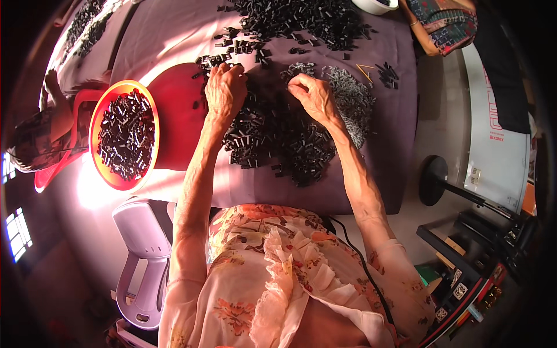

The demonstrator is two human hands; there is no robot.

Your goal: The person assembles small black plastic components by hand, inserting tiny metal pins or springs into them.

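Note:
My left hand (226, 88) rests at the upper left of a heap of small black plastic parts (301, 148), its fingers curled down. Whatever lies under those fingertips is hidden. To the right, my right hand (315, 98) hovers at the heap's far side with thumb and forefinger pinched together; anything between them is too small to make out. Beside and partly behind the right hand spreads a pile of small grey, clear-looking parts (353, 104). Dark parts also lie scattered around the left fingertips, next to a flat red surface (177, 116).
A red basin with an orange rim (152, 168) holds many black parts at the left. A larger black pile (307, 23) covers the cloth's far side, near a white bowl (376, 6). A yellow V-shaped piece (365, 74) lies right. Another person's arm (422, 35) and a lavender chair (139, 232) flank the table.

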